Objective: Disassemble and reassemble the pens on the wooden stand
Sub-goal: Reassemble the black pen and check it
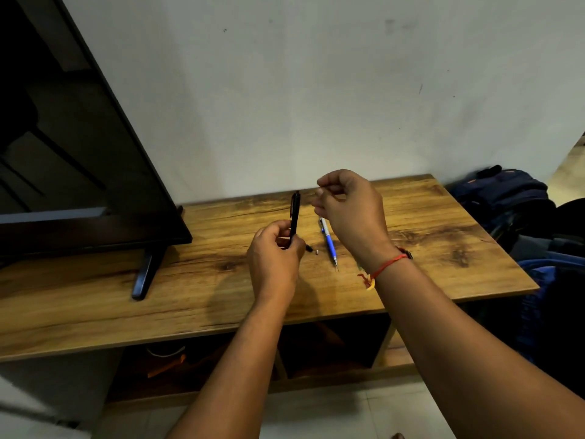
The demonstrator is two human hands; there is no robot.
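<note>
From my end this looks like a room in a home, most likely a living room. A flat-screen television (pixel 79 137) stands on its splayed foot (pixel 145 274) on a low wood-grain table (pixel 443 248) set against a plain painted wall (pixel 316 74) with a few scuffs. Under the table I see open compartments (pixel 332 346) with odds and ends stored in shadow. Dark blue backpacks (pixel 506 198) lie heaped beside its right end, and the floor (pixel 316 416) is pale tile.

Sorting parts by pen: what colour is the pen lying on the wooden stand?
A blue and white plastic pen; head view.
</note>
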